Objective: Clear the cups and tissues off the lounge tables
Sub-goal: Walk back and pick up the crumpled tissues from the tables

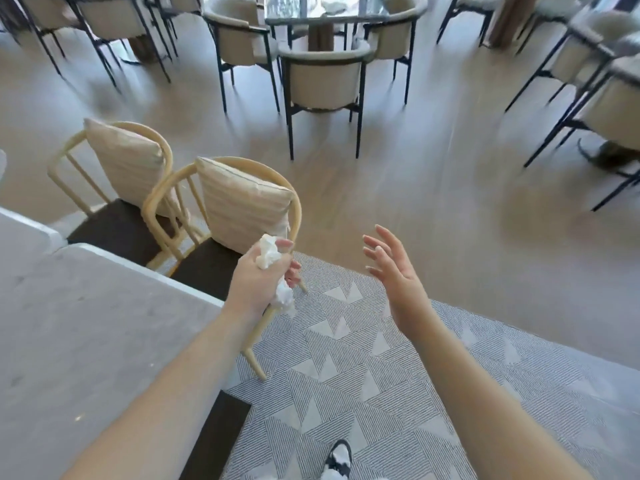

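My left hand (258, 280) is clenched around crumpled white tissues (267, 255), which stick out above and below the fist. It hovers just past the right edge of a grey lounge table (86, 323), over a wooden chair. To its right, my right hand (393, 268) is raised over the rug, fingers spread, holding nothing. No cups are visible on the grey table top.
Two light wooden chairs (194, 216) with beige cushions stand against the table's far edge. A grey patterned rug (363, 375) lies underfoot, my shoe (337, 459) on it. Beige black-legged armchairs (323, 81) ring a glass table (329, 15) farther back; more stand at the right.
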### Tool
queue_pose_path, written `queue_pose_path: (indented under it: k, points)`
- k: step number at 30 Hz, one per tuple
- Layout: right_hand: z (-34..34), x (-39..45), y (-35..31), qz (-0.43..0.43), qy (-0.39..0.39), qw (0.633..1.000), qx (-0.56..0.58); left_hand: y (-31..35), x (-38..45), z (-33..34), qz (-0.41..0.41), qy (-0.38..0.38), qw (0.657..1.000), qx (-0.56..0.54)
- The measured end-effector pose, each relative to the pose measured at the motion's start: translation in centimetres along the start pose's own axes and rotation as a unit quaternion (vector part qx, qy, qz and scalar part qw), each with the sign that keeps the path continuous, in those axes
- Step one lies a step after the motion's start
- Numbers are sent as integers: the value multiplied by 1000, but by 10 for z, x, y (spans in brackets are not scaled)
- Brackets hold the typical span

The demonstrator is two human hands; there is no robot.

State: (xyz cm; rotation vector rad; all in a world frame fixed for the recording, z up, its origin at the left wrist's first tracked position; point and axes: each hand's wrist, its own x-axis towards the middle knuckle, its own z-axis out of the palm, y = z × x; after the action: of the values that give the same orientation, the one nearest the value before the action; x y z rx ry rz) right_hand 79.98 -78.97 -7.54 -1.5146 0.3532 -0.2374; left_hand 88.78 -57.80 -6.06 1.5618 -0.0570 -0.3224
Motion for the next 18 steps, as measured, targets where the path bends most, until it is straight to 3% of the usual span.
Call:
queue_pose_path:
  k: [7,18]
  points:
    - [-53,33,-5,-15,42,999,7,3,46,70,3,-108,993,-41]
    - [-108,136,3,1,110,994,12,-10,174,139,3,-137,990,-32]
